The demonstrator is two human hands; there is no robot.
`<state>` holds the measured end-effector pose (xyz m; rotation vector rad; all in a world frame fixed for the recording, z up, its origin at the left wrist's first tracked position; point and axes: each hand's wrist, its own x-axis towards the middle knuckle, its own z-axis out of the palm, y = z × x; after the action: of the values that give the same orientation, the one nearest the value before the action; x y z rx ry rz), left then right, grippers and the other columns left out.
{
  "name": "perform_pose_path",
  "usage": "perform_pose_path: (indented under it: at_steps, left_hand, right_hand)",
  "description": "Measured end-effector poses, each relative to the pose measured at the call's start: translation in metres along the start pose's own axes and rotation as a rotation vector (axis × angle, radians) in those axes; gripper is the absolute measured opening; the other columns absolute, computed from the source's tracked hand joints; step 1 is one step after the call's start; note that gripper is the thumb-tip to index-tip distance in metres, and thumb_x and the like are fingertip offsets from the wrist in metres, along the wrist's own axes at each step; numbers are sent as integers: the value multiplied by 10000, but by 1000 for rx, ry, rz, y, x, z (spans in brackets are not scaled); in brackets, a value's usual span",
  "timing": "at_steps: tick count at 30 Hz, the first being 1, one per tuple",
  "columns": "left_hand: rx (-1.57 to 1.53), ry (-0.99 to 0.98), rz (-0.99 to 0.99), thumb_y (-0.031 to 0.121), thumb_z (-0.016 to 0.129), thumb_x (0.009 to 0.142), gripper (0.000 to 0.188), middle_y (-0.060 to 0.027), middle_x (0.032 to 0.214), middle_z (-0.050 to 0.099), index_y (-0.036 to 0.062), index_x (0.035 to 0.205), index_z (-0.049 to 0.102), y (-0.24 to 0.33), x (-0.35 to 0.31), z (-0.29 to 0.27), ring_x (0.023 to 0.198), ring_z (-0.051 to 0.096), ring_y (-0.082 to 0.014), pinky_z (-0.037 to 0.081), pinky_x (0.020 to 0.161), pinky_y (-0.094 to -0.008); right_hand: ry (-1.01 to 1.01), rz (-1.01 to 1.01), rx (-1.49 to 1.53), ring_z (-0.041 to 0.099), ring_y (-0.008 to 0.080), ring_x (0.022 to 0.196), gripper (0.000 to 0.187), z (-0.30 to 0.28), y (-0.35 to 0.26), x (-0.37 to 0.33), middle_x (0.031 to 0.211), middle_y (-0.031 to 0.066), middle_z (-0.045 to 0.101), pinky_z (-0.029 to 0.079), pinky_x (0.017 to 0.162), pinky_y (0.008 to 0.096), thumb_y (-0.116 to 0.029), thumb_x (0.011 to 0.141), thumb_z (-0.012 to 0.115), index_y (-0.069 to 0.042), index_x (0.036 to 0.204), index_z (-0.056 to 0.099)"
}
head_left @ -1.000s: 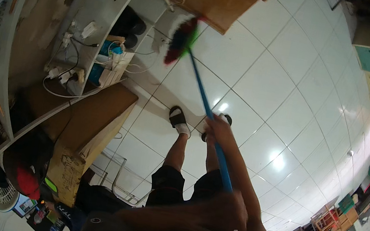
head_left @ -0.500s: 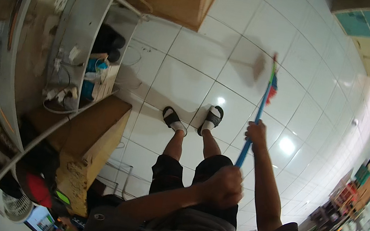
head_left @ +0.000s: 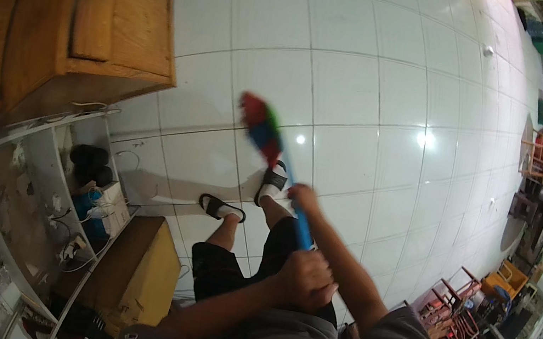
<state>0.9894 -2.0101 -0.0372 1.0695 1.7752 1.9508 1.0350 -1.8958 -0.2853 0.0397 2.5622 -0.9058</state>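
A broom with a blue handle (head_left: 303, 231) is held across in front of my legs. My left hand (head_left: 307, 277) is closed round the top end of the handle. Farther down the handle, my right hand (head_left: 306, 197) is wrapped round it with the arm stretched forward. The broom's head (head_left: 262, 129), with red, blue and green bristles, is blurred by motion. It appears just beyond my right foot, over the white tiles; whether it touches the floor I cannot tell.
My feet in dark sandals (head_left: 222, 209) stand on the tiled floor (head_left: 349, 89). A wooden cabinet (head_left: 127, 23) is at far left, with a shelf unit (head_left: 40, 138) and a yellowish box (head_left: 154, 272) nearer. Stacked wooden chairs (head_left: 452, 311) and clutter line the right side.
The broom's head has swung from the right to the left, close to my feet. My right hand has moved left with the handle, and the view has turned rightward.
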Motion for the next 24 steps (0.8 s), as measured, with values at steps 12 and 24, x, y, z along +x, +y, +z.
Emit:
perform_pose_path:
  at_steps: [12,24]
  left_hand:
    - [33,-181,240,357,312,874,452,-19,501,334,119,492,359,11,84,-12,439,371,-186,303,414,-308]
    - [152,-310,75,89,489,744,189,-85,461,432,54,562,448,-99,182,-24,404,426,-288,350,462,-392]
  right_hand:
    - [616,828,1513,452,133,459,401,-182,-50,34,708,71,505,386,349,262,-146,768,523,-58,1050,251]
    - [451,523,1720,480,89,575,376,-80,33,158,814,74,534,403,437,213,-241,743,596,3,1021,527]
